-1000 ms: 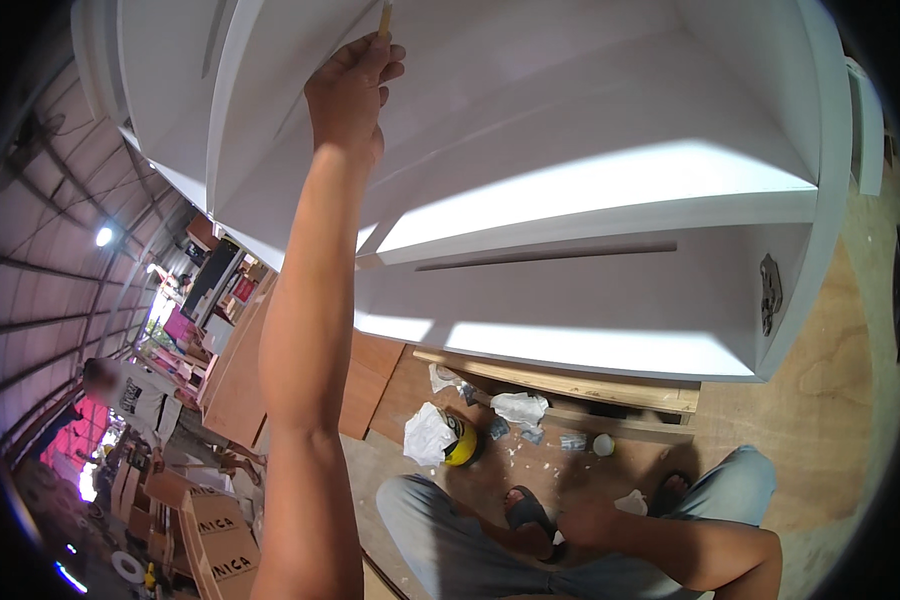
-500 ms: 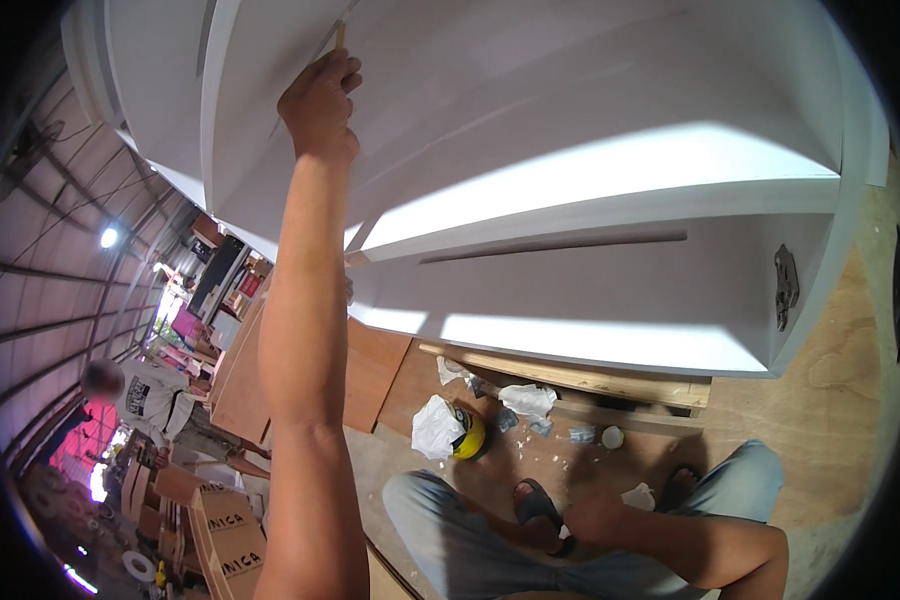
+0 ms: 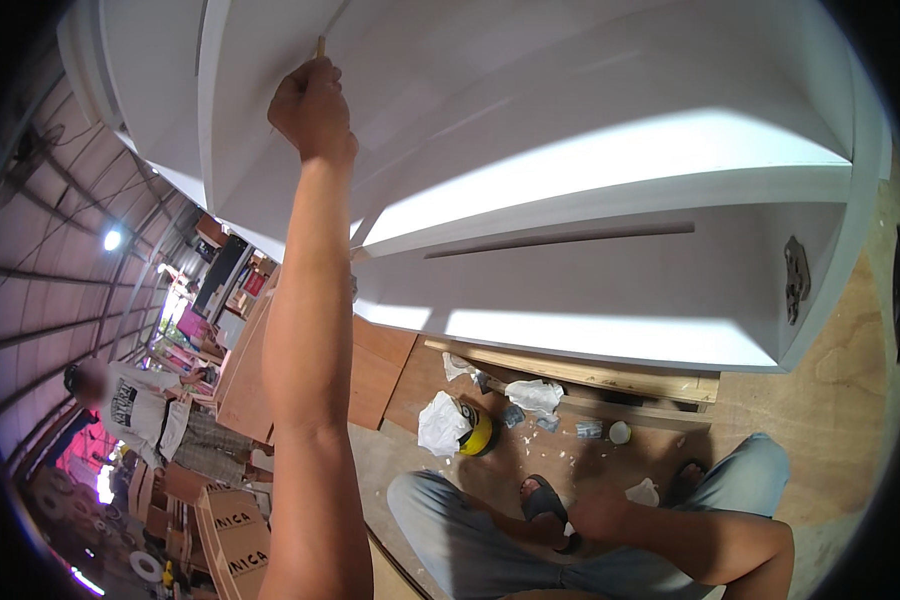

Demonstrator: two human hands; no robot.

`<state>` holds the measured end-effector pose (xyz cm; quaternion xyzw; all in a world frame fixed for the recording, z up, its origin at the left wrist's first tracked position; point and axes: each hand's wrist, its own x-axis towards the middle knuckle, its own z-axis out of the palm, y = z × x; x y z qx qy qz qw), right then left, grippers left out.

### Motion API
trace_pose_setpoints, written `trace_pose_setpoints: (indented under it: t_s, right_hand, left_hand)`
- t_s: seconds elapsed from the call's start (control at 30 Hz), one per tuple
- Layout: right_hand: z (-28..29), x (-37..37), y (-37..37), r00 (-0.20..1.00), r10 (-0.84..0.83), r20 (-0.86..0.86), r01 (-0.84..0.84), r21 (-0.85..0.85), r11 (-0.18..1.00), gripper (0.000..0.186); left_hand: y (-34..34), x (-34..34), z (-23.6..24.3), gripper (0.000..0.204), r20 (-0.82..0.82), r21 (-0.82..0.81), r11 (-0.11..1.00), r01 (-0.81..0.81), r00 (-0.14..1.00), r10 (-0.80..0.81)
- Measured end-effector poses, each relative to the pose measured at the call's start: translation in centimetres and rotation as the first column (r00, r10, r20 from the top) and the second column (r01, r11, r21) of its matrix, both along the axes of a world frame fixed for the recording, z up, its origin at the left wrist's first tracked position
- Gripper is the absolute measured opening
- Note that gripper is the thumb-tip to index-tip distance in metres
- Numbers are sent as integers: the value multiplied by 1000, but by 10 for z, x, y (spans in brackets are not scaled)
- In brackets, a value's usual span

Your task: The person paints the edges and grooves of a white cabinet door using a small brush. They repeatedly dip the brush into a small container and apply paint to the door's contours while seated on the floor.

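Note:
My left hand (image 3: 312, 108) reaches far up inside a white cabinet (image 3: 560, 285). Its fingers are closed round a thin, pale, wood-coloured stick (image 3: 320, 47), whose short end sticks out above them. The stick is close to the corner where the side panel meets the broad inner panel. Down over my lap, between my knees, rests my right hand (image 3: 598, 520). It lies in shadow and its fingers are not clear, so whether it holds anything does not show.
A dark metal hinge (image 3: 796, 280) sits on the cabinet's right inner wall. On the floor stand a yellow tub (image 3: 480, 430) with white cloth over it and a small round cup (image 3: 620, 432), among crumpled scraps (image 3: 533, 397). Cartons (image 3: 232, 530) and another person (image 3: 155, 415) are at left.
My left hand and the stick have moved slightly left and down along the inner corner. My right hand stays on my lap. The person at left has shifted their arm and head.

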<state>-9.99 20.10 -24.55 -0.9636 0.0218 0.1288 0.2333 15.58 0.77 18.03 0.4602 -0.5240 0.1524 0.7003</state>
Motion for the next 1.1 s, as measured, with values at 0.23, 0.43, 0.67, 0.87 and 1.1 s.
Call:
trace_pose_setpoints:
  t_s: [0.23, 0.43, 0.67, 0.87, 1.1]
  right_hand:
    - [24, -3, -7, 1000, -15, -26, 16, 42, 999, 19]
    - [21, -4, -8, 1000, -17, -11, 17, 38, 999, 21]
    - [22, 2, -8, 997, -23, -69, 25, 17, 1000, 22]
    - [31, -2, -12, 999, -33, -13, 34, 71, 997, 22]
    - [19, 0, -9, 999, -41, -2, 41, 64, 997, 20]
  left_hand:
    - [-11, -58, 4, 13, 94, -7, 997, 81, 992, -80]
    - [-15, -86, 8, 21, 156, 53, 993, 102, 982, -109]
    - [-14, -93, 7, 23, 239, 76, 991, 108, 963, -123]
    - [-8, -54, 5, 20, 154, 19, 998, 68, 986, -70]
    - [1, -4, 5, 20, 153, 1, 998, -58, 987, 57]
